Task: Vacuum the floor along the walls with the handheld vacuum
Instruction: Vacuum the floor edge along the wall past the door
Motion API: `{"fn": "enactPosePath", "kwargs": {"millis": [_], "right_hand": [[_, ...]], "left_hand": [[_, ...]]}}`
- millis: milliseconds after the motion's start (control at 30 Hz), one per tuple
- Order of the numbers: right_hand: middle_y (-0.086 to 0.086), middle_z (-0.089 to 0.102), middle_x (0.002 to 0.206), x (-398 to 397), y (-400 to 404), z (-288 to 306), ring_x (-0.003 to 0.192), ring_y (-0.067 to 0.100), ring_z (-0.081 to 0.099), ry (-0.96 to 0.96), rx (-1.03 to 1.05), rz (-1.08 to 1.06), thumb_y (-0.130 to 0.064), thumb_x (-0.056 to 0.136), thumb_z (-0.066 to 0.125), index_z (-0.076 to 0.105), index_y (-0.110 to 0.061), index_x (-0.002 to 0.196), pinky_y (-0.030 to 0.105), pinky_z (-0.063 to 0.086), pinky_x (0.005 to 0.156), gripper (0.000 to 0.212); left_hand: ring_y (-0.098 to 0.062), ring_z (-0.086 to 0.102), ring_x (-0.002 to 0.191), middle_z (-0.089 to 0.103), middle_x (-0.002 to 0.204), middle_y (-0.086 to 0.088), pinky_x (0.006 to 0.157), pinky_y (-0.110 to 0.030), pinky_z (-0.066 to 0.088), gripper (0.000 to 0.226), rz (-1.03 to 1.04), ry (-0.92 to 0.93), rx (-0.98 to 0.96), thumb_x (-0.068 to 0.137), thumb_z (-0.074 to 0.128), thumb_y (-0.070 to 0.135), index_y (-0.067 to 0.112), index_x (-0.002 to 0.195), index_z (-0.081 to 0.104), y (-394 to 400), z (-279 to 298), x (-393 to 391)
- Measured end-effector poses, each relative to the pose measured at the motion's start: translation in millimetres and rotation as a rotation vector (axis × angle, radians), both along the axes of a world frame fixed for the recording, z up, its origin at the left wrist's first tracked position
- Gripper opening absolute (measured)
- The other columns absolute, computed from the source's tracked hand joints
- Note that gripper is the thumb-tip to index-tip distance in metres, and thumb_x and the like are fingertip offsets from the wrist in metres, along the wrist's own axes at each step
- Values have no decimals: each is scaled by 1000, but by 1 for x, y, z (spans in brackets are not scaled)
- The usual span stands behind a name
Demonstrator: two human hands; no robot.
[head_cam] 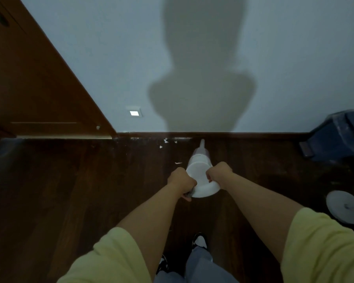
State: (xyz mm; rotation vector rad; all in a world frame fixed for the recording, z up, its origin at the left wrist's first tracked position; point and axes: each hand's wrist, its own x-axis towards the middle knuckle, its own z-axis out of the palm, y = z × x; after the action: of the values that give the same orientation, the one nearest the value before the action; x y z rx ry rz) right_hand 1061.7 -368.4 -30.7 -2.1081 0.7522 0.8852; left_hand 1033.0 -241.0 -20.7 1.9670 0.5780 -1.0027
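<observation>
Head view: left hand [181,181] has its fingers curled tight around the rear left side of the white handheld vacuum [200,176], thumb tucked under near the back end. Right hand [219,173] is also curled, clamped on the right side of the body. Two-fisted hold; no slack visible. What the fingertips do underneath is hidden.

Just ahead of the knuckles the vacuum tapers to a narrow crevice nozzle [202,142], tip down at the dark wood floor [70,190], right at the dark baseboard [253,134] under the pale wall [110,68]. Cannot tell whether the tip touches the floor or hangs just above.

Left of the nozzle, ahead of the left fist: white scraps [168,141] along the baseboard, one more scrap [178,163] closer in, just beside the vacuum body.

Risks, judged:
- Nozzle is narrow; a sideways sweep could push scraps rather than lift them, or skip the one near the body.
- Tip angled hard into the baseboard could scrape it.
- Sweeping left, the path ends at the wooden door [39,78] corner; scraps may wedge there.
- Sweeping right, blue bin [339,137] and round white base [344,207] sit well off the right fist; elbow or vacuum could knock them.
- Dim light and the person's shadow [200,78] may hide bits.
</observation>
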Motion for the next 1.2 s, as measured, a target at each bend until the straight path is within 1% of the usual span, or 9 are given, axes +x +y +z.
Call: {"fn": "enactPosePath", "kwargs": {"millis": [67,133,233,433,633,700,767,833,1200], "right_hand": [[19,53,127,1,-3,-3,116,32,55,-3,-5,19,-7,91,55,46,-3,130,33,48,85,41],[19,52,128,0,-2,-4,116,32,54,1,-13,36,-8,91,55,45,-3,131,34,48,87,41],[19,52,128,-5,5,-6,117,32,54,-5,-18,45,-8,92,56,44,-4,131,36,49,90,41],[18,54,126,-35,31,-7,115,31,55,9,-26,27,-8,91,56,46,-3,130,34,49,87,41],[18,54,127,-102,76,-6,116,30,55,41,-21,-38,-8,90,57,46,-3,132,34,49,89,43],[18,53,128,-131,95,-4,117,31,54,48,-15,-33,-7,91,56,46,-2,132,33,48,88,43],[19,53,128,-154,111,-5,116,31,55,49,-8,-29,-7,91,56,46,0,133,32,48,86,44],[19,54,127,-172,127,-5,115,32,55,57,11,-34,-6,90,56,47,-1,132,33,49,85,43],[18,55,126,-221,190,9,114,31,56,83,39,57,-9,91,56,47,-3,132,36,50,90,43]], "left_hand": [[-27,62,61,55,119,-25,68,-38,60,38,8,-10,7,91,54,7,-2,127,45,-4,-2,1],[-31,66,71,55,119,-25,71,-39,60,39,16,-7,7,91,55,7,-2,127,45,-3,-2,-1],[-36,68,90,53,123,-23,71,-36,60,40,20,12,8,91,55,7,1,129,43,2,1,-8],[-36,66,98,52,124,-20,74,-35,60,44,22,24,28,90,58,9,4,130,41,26,5,-38],[-36,66,97,53,123,-20,58,-32,58,42,-51,6,48,90,57,8,3,130,42,71,14,-102],[-35,66,97,53,123,-20,61,-33,58,44,-57,18,55,90,57,7,3,131,42,91,15,-130],[-34,65,100,53,124,-19,71,-36,60,44,-68,23,63,90,57,7,3,132,41,107,16,-153],[-35,63,104,51,127,-19,76,-36,60,44,-61,16,74,90,57,8,5,132,41,123,19,-171],[-35,66,100,51,129,-20,69,-29,58,46,30,12,105,92,56,9,4,135,39,184,33,-231]]}}
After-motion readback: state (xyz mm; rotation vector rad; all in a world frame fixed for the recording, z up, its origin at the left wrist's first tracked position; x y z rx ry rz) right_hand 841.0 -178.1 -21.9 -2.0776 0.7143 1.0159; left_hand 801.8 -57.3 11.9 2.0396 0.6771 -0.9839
